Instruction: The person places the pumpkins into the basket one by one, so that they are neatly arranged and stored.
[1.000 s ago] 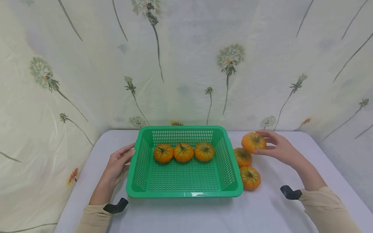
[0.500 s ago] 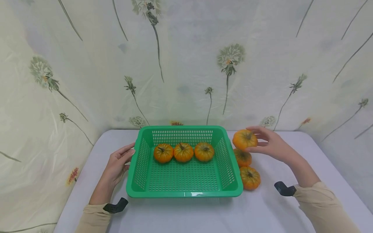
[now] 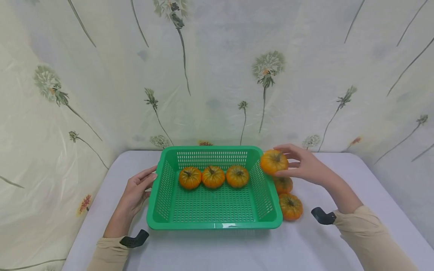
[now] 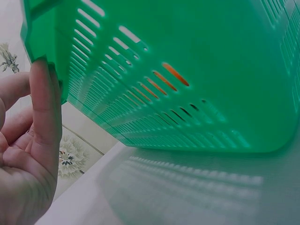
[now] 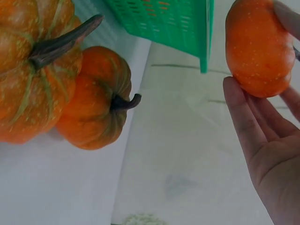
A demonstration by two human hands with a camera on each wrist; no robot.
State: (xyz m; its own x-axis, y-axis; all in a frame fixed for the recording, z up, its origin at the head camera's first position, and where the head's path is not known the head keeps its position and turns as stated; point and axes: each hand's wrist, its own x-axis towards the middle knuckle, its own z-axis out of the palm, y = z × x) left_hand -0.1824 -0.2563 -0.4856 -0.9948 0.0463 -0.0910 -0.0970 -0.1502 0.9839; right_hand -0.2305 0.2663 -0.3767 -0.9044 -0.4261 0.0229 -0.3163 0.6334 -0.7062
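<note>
Aloft at the basket's far right corner: a ribbed orange pumpkin (image 3: pixel 272 162), held in the right hand (image 3: pixel 305 165).
The right grip is clamped on the pumpkin's flank, fingers above and thumb below, raised over the worktop (image 3: pixel 244 252) at the rim of the perforated green plastic basket (image 3: pixel 214 226); the left hand (image 3: pixel 137 191) touches the opposite rim, its fingers extended. Judged by appearance, the pumpkin is stiff and probably light, with a smooth skin that may slip under a narrow pinch; a broad hold across the flanks suits it, the stem, likely its most fragile part, being left free. The top is yellow-orange with pale rib lines; the side is deeper orange, pale-speckled.
</note>
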